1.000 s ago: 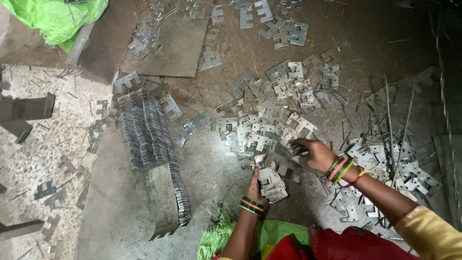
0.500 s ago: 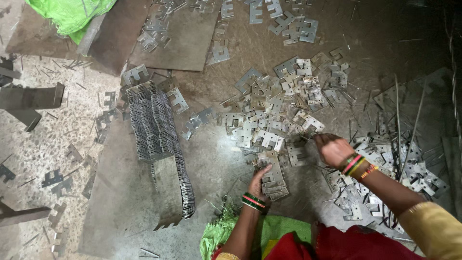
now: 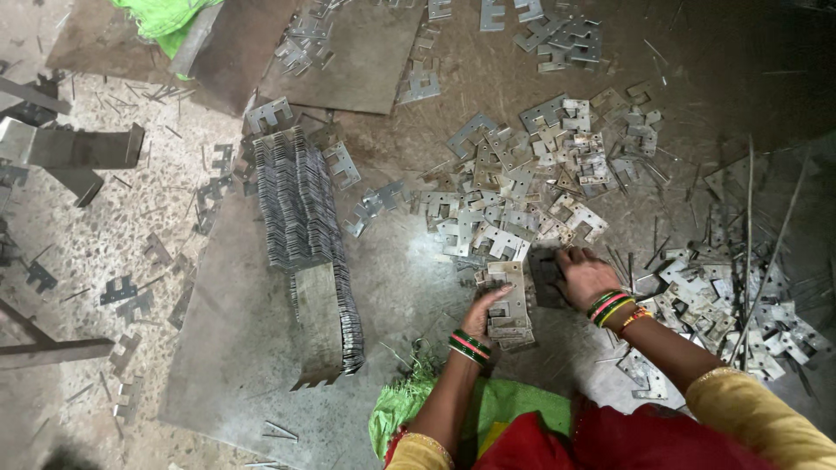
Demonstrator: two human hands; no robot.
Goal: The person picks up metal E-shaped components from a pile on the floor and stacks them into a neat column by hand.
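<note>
While the left hand (image 3: 482, 315) curls around a small stack of metal plates (image 3: 509, 305), the right hand (image 3: 582, 274) lies flat, fingers spread, just beside it. Beyond both hands loose stamped plates (image 3: 522, 196) litter the dusty floor (image 3: 104, 252), with a long leaning row of plates (image 3: 305, 226) on a metal sheet (image 3: 235, 348) farther left.

Left hand (image 3: 484, 315): red-green bangles. Right hand (image 3: 585, 277): red, green, yellow bangles; mustard-yellow sleeve, red garment, green cloth at lap.
</note>
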